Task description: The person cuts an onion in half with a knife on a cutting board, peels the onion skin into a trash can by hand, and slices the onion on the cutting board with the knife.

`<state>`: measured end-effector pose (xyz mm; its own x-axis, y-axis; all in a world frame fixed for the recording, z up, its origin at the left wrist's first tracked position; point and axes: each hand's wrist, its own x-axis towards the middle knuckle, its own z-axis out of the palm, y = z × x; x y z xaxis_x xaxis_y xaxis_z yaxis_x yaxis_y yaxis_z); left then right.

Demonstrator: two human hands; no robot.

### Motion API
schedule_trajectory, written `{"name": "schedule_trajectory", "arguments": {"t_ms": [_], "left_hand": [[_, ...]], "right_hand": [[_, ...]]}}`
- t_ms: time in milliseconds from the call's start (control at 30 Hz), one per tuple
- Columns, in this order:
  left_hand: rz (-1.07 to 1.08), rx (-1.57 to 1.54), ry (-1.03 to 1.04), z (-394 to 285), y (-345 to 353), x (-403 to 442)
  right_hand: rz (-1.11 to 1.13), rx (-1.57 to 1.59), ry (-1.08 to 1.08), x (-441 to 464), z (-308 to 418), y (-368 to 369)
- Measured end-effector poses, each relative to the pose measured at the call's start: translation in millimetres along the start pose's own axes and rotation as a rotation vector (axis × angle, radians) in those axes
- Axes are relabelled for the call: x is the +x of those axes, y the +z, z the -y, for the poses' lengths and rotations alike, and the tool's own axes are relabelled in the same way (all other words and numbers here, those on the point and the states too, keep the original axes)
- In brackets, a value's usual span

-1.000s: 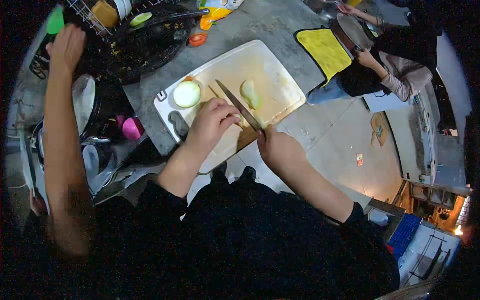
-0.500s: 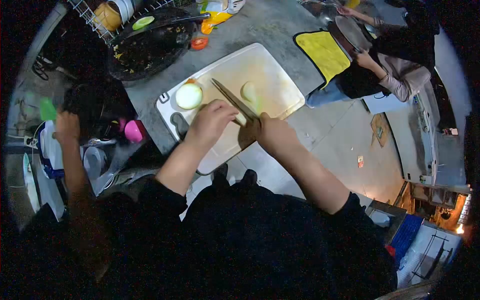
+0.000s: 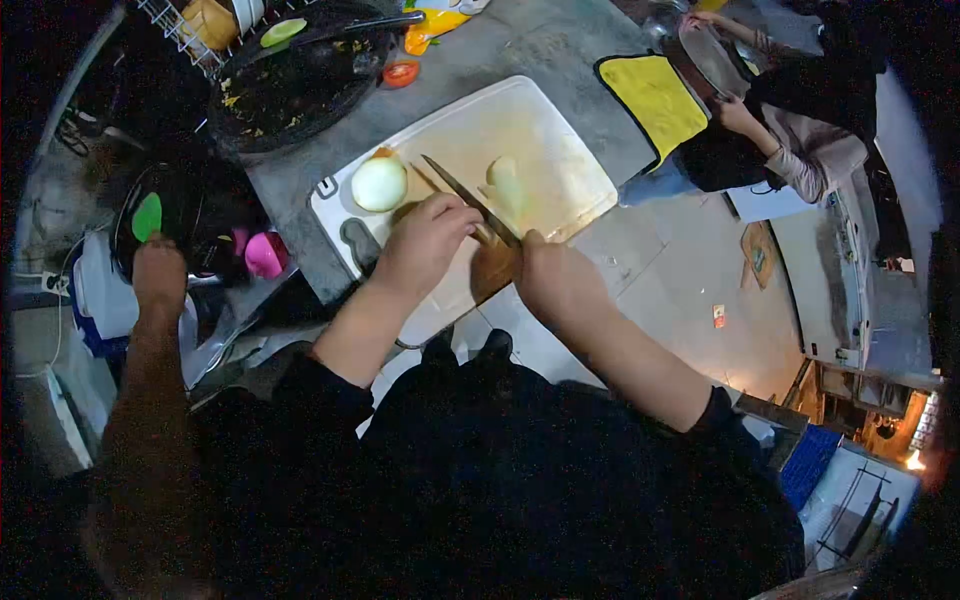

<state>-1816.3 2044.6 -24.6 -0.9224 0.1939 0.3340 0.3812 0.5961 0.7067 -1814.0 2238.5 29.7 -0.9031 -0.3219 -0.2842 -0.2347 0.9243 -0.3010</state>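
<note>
My right hand (image 3: 555, 275) is closed round the handle of a knife (image 3: 465, 194), whose blade points up and left over a white cutting board (image 3: 545, 130). My left hand (image 3: 425, 240) has its fingers pinched on a small pale onion piece (image 3: 484, 234) beside the blade; the fingers partly hide it. A halved onion (image 3: 379, 184) lies cut face up at the board's left. Pale cut onion pieces (image 3: 508, 188) rest right of the blade.
On the grey counter (image 3: 540, 45) are a tomato half (image 3: 401, 73), a dark stone mortar (image 3: 290, 100) and a yellow cloth (image 3: 655, 105). At left, another person's hand (image 3: 160, 275) holds a green utensil (image 3: 147, 216). A person (image 3: 800, 150) holds a round pan at upper right.
The other person's hand at left has moved down from the upper left, with the green utensil now over a dark pan. My hands and the knife have shifted only slightly.
</note>
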Motion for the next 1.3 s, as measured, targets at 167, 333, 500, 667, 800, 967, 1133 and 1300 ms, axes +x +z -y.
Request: {"name": "schedule_trajectory", "arguments": {"t_ms": [167,333,500,667,800,967,1133,1300], "left_hand": [[-0.026,-0.067,-0.001,5,2,-2],[-0.034,-0.033,0.004,2,0,-3],[-0.047,0.012,0.014,0,-2,-3],[-0.026,0.025,-0.037,-1,1,-2],[-0.033,0.025,-0.022,1,-1,-2],[-0.044,0.027,0.011,1,-4,-2],[-0.042,0.028,0.004,-1,-6,-1],[-0.072,0.009,0.022,6,-1,-4]], "right_hand": [[-0.043,0.091,0.007,21,6,17],[-0.061,0.049,-0.095,28,-10,13],[-0.004,-0.027,-0.034,-4,-4,-18],[0.104,-0.073,0.015,-17,2,-26],[0.097,-0.061,0.045,-2,7,-5],[0.053,-0.076,-0.016,24,6,24],[-0.006,-0.048,-0.171,28,-9,19],[-0.018,-0.082,-0.065,-1,-2,-15]]}}
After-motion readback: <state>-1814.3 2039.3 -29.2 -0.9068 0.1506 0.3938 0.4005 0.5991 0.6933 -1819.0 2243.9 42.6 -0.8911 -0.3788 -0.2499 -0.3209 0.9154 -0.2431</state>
